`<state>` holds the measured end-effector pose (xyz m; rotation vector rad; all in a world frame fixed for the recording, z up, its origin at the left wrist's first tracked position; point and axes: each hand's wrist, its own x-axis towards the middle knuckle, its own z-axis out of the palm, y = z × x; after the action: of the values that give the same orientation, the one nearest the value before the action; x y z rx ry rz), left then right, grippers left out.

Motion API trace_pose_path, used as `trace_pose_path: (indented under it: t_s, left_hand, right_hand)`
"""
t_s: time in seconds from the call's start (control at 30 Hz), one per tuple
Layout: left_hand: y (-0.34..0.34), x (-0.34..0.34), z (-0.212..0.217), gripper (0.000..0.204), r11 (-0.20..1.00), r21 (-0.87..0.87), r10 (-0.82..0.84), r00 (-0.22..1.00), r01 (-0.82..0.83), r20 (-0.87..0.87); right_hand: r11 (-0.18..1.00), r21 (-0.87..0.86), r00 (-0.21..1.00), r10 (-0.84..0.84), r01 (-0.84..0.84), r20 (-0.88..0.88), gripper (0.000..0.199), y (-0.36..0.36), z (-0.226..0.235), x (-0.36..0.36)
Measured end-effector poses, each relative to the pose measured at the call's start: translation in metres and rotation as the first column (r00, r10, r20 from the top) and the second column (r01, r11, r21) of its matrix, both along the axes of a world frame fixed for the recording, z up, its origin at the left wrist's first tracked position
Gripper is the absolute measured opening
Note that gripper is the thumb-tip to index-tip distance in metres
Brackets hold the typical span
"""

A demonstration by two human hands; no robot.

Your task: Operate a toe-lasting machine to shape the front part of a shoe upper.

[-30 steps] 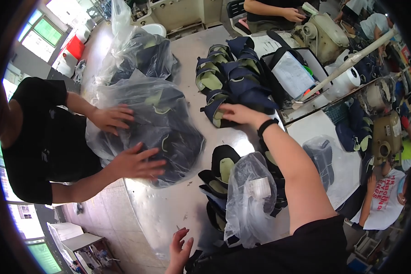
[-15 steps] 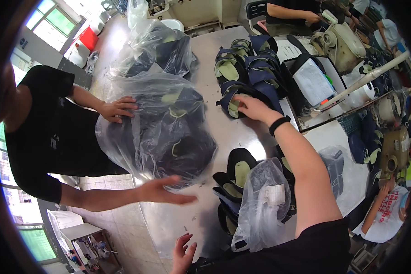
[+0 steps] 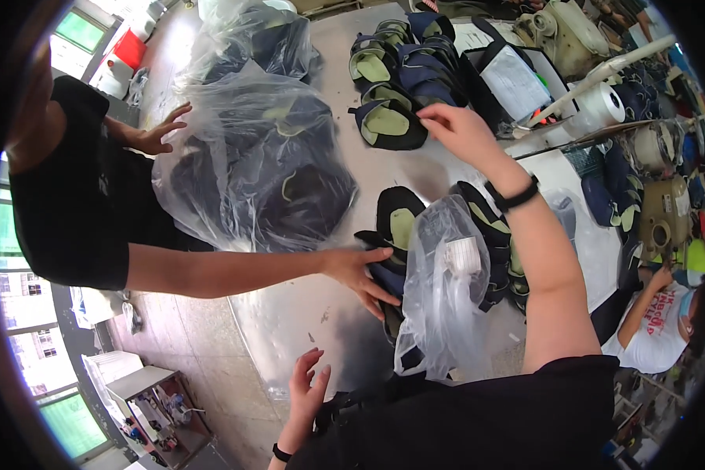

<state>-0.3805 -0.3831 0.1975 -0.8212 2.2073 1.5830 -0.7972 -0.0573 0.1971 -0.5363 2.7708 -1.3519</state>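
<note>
My right hand (image 3: 456, 131) reaches across the metal-topped table and pinches the edge of a dark shoe upper (image 3: 388, 119) with pale green lining. That upper is the nearest in a double row of similar navy uppers (image 3: 427, 70). My left hand (image 3: 309, 385) hovers at the table's near edge, fingers apart, holding nothing. Between my arms a clear plastic bag (image 3: 440, 321) with a white label lies over more uppers (image 3: 399, 215). A co-worker's hand (image 3: 362, 274) touches the uppers left of that bag.
A large clear bag (image 3: 258, 172) full of uppers lies at left, with another bag (image 3: 251, 39) behind it. The co-worker (image 3: 70, 188) stands on the left. A black box (image 3: 517, 78) with papers, a white pole (image 3: 595, 82) and sewing machines (image 3: 564, 35) are at right.
My right hand has shifted from inside the upper to its right edge, and the upper has turned. The co-worker's near hand reached right to the uppers; the other lifted off the large bag.
</note>
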Motion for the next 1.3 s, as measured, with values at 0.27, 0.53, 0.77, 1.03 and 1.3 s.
trace_pose_path:
  t_s: [0.27,0.53,0.77,1.03,1.3]
  left_hand:
    - [-0.008,0.004,-0.008,0.041,0.985,-0.028,-0.174,0.984,0.173,-0.042]
    - [-0.033,0.018,-0.015,0.043,0.857,0.012,-0.511,0.853,0.515,-0.104]
    - [-0.088,0.056,-0.03,0.041,0.779,0.096,-0.606,0.783,0.62,-0.144]
    - [-0.12,0.079,-0.032,0.04,0.665,0.046,-0.724,0.659,0.745,-0.202]
    - [-0.152,0.094,-0.028,0.041,0.702,-0.014,-0.696,0.681,0.712,-0.229]
  right_hand:
    - [0.955,-0.149,0.967,-0.254,0.256,0.034,0.008,0.026,0.047,0.226]
    - [0.929,-0.249,0.94,-0.202,0.272,0.275,0.008,-0.068,0.054,0.407]
    - [0.951,-0.264,0.943,-0.07,0.161,0.326,0.083,-0.142,0.083,0.425]
    - [0.828,-0.363,0.868,-0.265,0.428,0.419,0.098,-0.108,0.092,0.275]
    - [0.939,-0.336,0.863,0.109,0.073,0.493,0.085,-0.186,0.065,0.395]
